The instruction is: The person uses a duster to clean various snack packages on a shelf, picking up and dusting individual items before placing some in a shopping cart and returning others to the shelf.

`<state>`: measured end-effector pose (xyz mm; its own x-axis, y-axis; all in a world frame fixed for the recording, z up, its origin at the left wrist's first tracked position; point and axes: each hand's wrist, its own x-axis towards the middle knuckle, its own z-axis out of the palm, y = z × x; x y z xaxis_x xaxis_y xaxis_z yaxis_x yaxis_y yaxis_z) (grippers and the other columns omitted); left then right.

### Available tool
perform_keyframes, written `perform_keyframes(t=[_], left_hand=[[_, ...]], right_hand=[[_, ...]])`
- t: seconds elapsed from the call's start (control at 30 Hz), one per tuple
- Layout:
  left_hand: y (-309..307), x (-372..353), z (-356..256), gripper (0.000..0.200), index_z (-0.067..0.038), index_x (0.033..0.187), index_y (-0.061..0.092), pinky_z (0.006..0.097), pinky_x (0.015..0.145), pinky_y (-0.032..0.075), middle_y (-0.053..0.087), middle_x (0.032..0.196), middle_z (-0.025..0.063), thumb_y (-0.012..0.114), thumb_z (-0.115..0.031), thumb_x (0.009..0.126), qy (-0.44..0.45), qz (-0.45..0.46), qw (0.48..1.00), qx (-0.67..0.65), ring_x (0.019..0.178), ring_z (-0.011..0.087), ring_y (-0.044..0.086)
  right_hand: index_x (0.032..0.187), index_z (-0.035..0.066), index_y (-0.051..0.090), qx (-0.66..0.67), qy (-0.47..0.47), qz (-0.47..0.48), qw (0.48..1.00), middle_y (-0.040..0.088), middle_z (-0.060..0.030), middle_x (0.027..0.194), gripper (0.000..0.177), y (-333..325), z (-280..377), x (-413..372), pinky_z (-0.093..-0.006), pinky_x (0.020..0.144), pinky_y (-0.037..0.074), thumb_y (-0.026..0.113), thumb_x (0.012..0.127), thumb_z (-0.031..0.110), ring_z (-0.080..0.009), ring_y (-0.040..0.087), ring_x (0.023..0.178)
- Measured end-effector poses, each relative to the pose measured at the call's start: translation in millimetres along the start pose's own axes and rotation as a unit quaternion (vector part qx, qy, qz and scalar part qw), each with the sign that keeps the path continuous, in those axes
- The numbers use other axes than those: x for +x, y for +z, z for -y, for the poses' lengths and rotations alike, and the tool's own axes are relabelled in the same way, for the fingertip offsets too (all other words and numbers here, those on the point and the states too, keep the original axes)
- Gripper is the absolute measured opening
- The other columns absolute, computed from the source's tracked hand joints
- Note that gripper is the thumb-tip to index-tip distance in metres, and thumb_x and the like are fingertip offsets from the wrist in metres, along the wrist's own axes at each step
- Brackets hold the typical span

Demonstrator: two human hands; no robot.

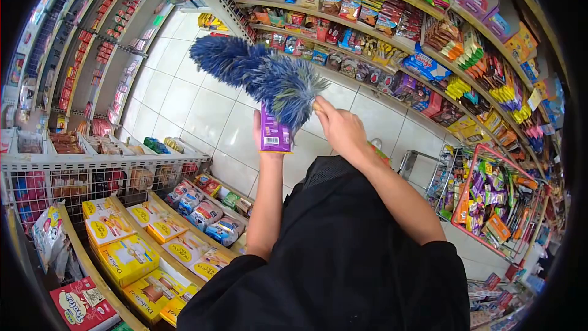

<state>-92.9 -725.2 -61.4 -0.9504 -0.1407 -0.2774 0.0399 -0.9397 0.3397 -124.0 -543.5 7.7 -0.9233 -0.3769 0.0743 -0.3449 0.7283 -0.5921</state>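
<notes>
A purple box (274,136) with a barcode on its face stands upright in my left hand (258,132), whose fingers lie along its left side and behind it. My right hand (338,127) is closed around the short handle of a blue and grey feather duster (251,73). The duster's fluffy head stretches to the upper left and covers the top of the purple box. Its bristles touch the box, and the box's upper part is hidden beneath them.
Shelves of snack packets (367,15) curve across the back and right. A red-rimmed basket (490,208) full of packets stands at the right. Yellow boxes (128,257) fill the lower left shelf, below a white wire rack (92,165). White floor tiles (199,116) run between.
</notes>
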Motion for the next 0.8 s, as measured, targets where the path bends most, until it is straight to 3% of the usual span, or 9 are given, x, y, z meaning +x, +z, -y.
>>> perform_keyframes(t=[0.17, 0.2, 0.23, 0.3, 0.33, 0.47, 0.6, 0.7, 0.8], left_hand=[[-28.7, -3.0, -20.3, 0.075, -0.007, 0.128, 0.046, 0.0454, 0.098, 0.037, 0.051, 0.126, 0.0142, 0.035, -0.065, 0.083, -0.040, 0.043, 0.991, -0.122, 0.115, 0.0310, 0.049], [-39.1, -2.5, -28.6, 0.068, -0.007, 0.125, 0.049, 0.0458, 0.094, 0.040, 0.054, 0.123, 0.0132, 0.034, -0.060, 0.086, -0.029, 0.131, 0.986, -0.098, 0.111, 0.0308, 0.051], [-25.5, 2.6, -31.0, 0.061, -0.007, 0.122, 0.052, 0.0464, 0.092, 0.041, 0.055, 0.121, 0.0131, 0.033, -0.054, 0.089, 0.064, -0.058, 0.995, -0.060, 0.108, 0.0316, 0.052], [-32.1, 3.8, -42.4, 0.057, -0.006, 0.124, 0.050, 0.0469, 0.096, 0.039, 0.054, 0.122, 0.0135, 0.033, -0.049, 0.090, 0.089, 0.075, 0.988, -0.105, 0.110, 0.0324, 0.051], [-28.8, 9.6, -45.9, 0.057, -0.005, 0.125, 0.049, 0.0466, 0.098, 0.038, 0.053, 0.124, 0.0142, 0.034, -0.048, 0.090, 0.137, 0.009, 0.990, -0.027, 0.112, 0.0325, 0.050], [22.6, -7.5, -33.3, 0.053, -0.006, 0.118, 0.054, 0.0458, 0.095, 0.040, 0.055, 0.118, 0.0164, 0.040, -0.047, 0.088, 0.076, 0.032, 0.996, -0.023, 0.108, 0.0316, 0.053], [-30.7, -8.0, -22.3, 0.051, -0.002, 0.107, 0.056, 0.0481, 0.095, 0.041, 0.063, 0.096, 0.0142, 0.051, -0.046, 0.082, -0.086, 0.069, 0.988, -0.109, 0.087, 0.0313, 0.060], [-23.7, -9.8, -6.6, 0.050, -0.001, 0.106, 0.054, 0.0501, 0.093, 0.042, 0.059, 0.103, 0.0176, 0.053, -0.043, 0.081, -0.030, -0.094, 0.986, -0.132, 0.097, 0.0330, 0.056], [-43.0, -7.5, -6.4, 0.042, 0.002, 0.109, 0.051, 0.0522, 0.094, 0.040, 0.058, 0.103, 0.0184, 0.049, -0.031, 0.084, 0.001, -0.132, 0.980, -0.146, 0.097, 0.0359, 0.055]], right_hand=[[0.119, 0.016, 0.055, 0.048, 0.003, -0.006, 0.999, 0.061, -0.0200, 0.067, 0.032, -27.6, -5.5, -23.2, -0.0450, 0.058, 0.048, 0.051, 0.089, 0.027, -0.0374, 0.060, 0.062], [0.118, 0.016, 0.055, 0.066, -0.004, -0.008, 0.998, 0.061, -0.0203, 0.067, 0.031, -30.7, -3.8, -31.4, -0.0448, 0.058, 0.048, 0.051, 0.089, 0.027, -0.0373, 0.060, 0.063], [0.118, 0.016, 0.055, 0.065, -0.006, 0.013, 0.998, 0.061, -0.0206, 0.067, 0.031, -31.9, -0.3, -38.3, -0.0448, 0.058, 0.048, 0.051, 0.089, 0.027, -0.0374, 0.060, 0.063], [0.118, 0.016, 0.056, 0.066, -0.008, 0.056, 0.996, 0.061, -0.0212, 0.068, 0.031, -31.9, 5.9, -49.6, -0.0447, 0.059, 0.048, 0.051, 0.089, 0.028, -0.0377, 0.060, 0.063], [0.118, 0.015, 0.056, 0.070, -0.027, 0.053, 0.996, 0.060, -0.0212, 0.067, 0.031, -29.2, 10.0, -50.3, -0.0452, 0.059, 0.048, 0.051, 0.089, 0.028, -0.0380, 0.060, 0.063], [0.118, 0.014, 0.055, 0.027, 0.005, 0.076, 0.997, 0.061, -0.0208, 0.068, 0.031, -10.7, 13.1, -27.3, -0.0460, 0.060, 0.047, 0.050, 0.089, 0.027, -0.0388, 0.060, 0.064], [0.118, 0.013, 0.055, 0.084, 0.046, 0.026, 0.995, 0.062, -0.0210, 0.072, 0.032, 11.9, -9.3, -2.3, -0.0463, 0.062, 0.047, 0.049, 0.090, 0.027, -0.0396, 0.060, 0.068], [0.119, 0.012, 0.054, 0.120, 0.071, 0.000, 0.990, 0.063, -0.0209, 0.076, 0.034, 4.2, -24.3, -0.3, -0.0458, 0.064, 0.047, 0.049, 0.090, 0.028, -0.0398, 0.060, 0.070], [0.119, 0.012, 0.054, 0.142, 0.096, 0.019, 0.985, 0.063, -0.0205, 0.078, 0.035, -16.2, -28.0, -12.6, -0.0448, 0.066, 0.047, 0.048, 0.090, 0.029, -0.0394, 0.060, 0.073]])
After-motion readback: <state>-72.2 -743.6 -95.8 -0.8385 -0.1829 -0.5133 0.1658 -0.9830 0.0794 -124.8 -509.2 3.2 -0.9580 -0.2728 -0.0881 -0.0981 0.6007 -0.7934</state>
